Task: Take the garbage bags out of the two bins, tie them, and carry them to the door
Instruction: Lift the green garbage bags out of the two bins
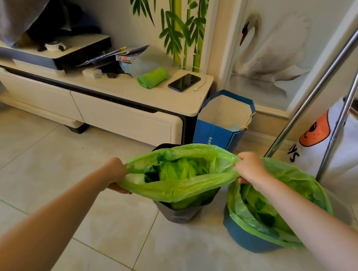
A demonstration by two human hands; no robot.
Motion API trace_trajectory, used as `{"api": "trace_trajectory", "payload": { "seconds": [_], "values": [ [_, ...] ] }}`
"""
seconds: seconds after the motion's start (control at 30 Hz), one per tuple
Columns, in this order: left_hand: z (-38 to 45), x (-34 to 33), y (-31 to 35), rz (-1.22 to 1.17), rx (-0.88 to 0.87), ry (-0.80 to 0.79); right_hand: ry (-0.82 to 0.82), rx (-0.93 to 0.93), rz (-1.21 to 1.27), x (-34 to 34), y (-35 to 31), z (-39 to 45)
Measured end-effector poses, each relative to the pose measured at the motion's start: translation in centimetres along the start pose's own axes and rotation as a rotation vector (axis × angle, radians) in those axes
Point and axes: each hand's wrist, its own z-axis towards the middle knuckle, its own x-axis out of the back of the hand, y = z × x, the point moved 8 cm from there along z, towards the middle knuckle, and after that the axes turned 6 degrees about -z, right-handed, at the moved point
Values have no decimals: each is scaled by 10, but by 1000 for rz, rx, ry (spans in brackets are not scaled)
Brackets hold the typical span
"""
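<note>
Gripping opposite edges of the bag (178, 179), the left hand (116, 173) and right hand (250, 167) each pinch its rim. Lift straight up, evenly, so it clears the bin (179, 214) below both grips without tearing.

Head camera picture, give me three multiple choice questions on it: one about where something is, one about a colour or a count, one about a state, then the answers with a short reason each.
1. Where does the black smartphone lie?
A. on the cream low cabinet
B. on the floor tiles
C. inside the blue paper gift bag

2. How many bins lined with green plastic garbage bags are in view?
A. one
B. two
C. three

3. What holds the mouth of the green bag in the dark grey bin?
A. nothing, it hangs loose
B. the left hand only
C. both hands, one at each side

Answers:
1. A, the phone lies flat on the cabinet top beside a green roll of bags.
2. B, the grey bin and the blue round bin each carry a green liner.
3. C, the left hand and the right hand pinch opposite edges of the rim.
</note>
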Motion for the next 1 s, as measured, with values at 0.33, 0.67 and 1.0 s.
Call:
{"api": "trace_trajectory", "payload": {
  "seconds": [0.33, 0.67, 1.0],
  "values": [
    [-12, 21, 42, -277, -313, 116, 105, -11, 351, 33, -16, -7],
    [-55, 36, 124, -678, -589, 63, 269, 265, 637, 99, -87, -30],
    [-139, 79, 174, -789, -829, 143, 470, 562, 673, 174, -143, -105]
  ]
}}
